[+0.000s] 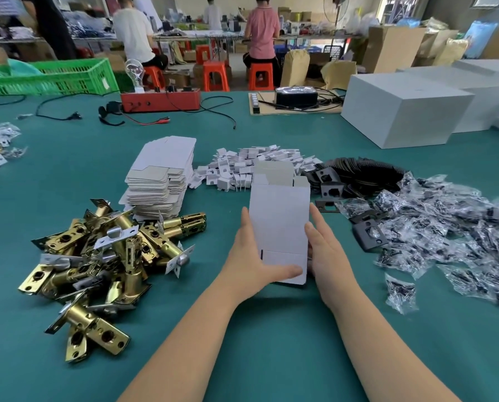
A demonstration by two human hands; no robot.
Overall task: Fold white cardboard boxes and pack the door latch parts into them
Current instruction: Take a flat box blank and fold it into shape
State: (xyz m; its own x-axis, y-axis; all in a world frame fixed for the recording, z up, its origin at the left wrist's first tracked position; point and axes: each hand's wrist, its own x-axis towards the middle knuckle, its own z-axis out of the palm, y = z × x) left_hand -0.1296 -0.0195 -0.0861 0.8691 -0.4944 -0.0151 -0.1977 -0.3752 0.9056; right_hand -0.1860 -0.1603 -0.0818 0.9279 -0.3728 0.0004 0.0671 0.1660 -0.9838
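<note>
Head view, the only one. A white cardboard box (pixel 278 227) is held just above the green table (pixel 271 329), in the middle, approx. between the two piles of parts. It is already opened to a tube shape; the far end is open with flaps standing up, and the near end has its flap folded over.

The left hand (pixel 254 256) holds the box on its left side, fingers along the wall and thumb pressed across the near flap. The right hand (pixel 325 250) holds the right side, thumb on the front face, the other fingers behind, so both grips are clamped on the box, not apart from it.

To the left lies the pile of brass door latches (pixel 103 256), and behind it the stack of flat box blanks (pixel 161 175). Farther back are small white card inserts (pixel 242 166). On the right are black strike plates (pixel 358 175) and many clear bags w/ screws (pixel 445 227).

Handling, as I judge: the box is thin card, very light, and it will dent or crease easily if squeezed in the middle of a wall. Better to hold it at the edges and corners, where it is more stiff. The latches look solid metal, prob. heavy for such a box, so the closed end needs support from below when one goes in.
</note>
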